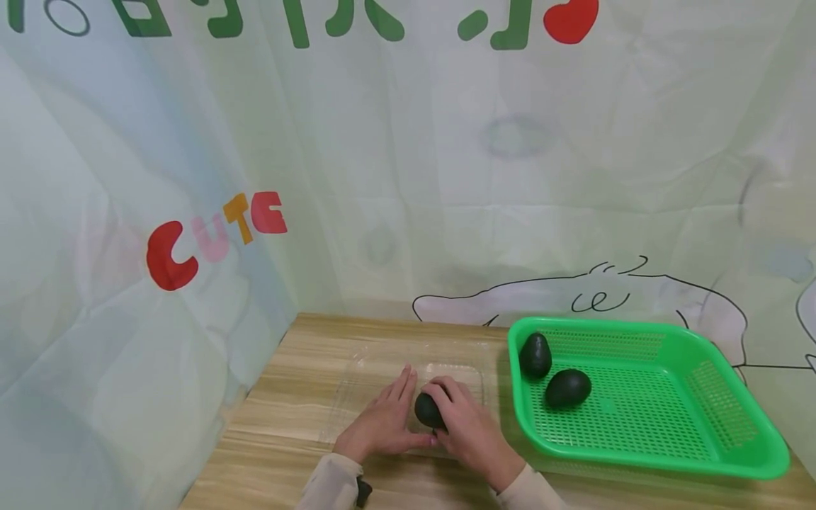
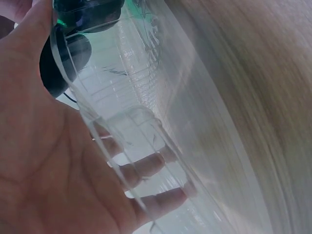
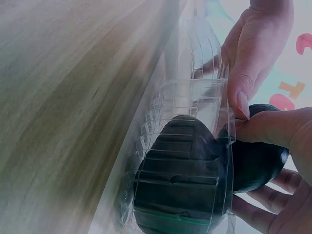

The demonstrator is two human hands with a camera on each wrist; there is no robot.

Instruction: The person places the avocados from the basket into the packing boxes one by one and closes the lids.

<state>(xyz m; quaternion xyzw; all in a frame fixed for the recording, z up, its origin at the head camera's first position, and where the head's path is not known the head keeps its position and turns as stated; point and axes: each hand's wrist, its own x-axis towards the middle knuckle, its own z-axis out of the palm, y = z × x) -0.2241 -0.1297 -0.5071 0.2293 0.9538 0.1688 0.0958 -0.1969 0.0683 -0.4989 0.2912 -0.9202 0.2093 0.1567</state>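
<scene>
A dark avocado (image 1: 428, 411) is held in my right hand (image 1: 468, 428), whose fingers curl over it above a clear plastic box (image 1: 338, 407). The right wrist view shows that held avocado (image 3: 261, 165) at the box's rim, with another avocado (image 3: 178, 180) inside behind the ribbed clear wall. My left hand (image 1: 385, 418) lies at the box with fingers extended. In the left wrist view, its fingers (image 2: 146, 165) show through the clear plastic. The left thumb (image 3: 243, 92) reaches to the rim, close to the right thumb and the held avocado.
Right of the box stands a green plastic basket (image 1: 637, 457) with two dark avocados (image 1: 567, 389) at its left side. A small black object (image 1: 363, 491) shows by the left sleeve. Printed cloth (image 1: 408, 177) hangs behind and left of the wooden table (image 1: 268, 432).
</scene>
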